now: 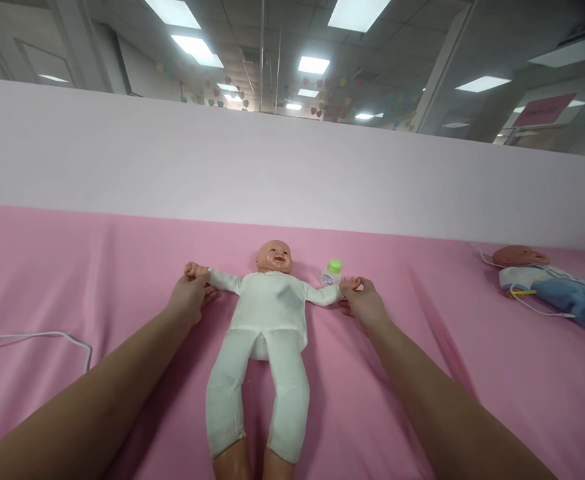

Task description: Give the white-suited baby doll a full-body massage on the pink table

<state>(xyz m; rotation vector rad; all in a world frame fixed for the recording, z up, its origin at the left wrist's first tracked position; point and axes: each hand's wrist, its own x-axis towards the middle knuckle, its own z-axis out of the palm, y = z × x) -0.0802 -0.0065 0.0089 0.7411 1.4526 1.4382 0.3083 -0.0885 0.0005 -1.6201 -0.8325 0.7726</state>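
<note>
A baby doll (272,307) in a white top and white trousers lies on its back, its head away from me and its arms stretched out sideways. My left hand (189,297) grips the doll's arm on the left, at the wrist and cuff. On the other side my right hand (363,303) is closed on the doll's other hand, by the sleeve end. Just behind that sleeve stands a small clear bottle (332,272) with a green cap. The doll's feet run out of the bottom of the view.
A pink sheet (137,267) covers the table, with folds at the right. Another doll (557,283) in blue and white lies at the far right with a thin tube. A white cable (62,335) lies at the left. Behind rises a white wall (272,173) below glass.
</note>
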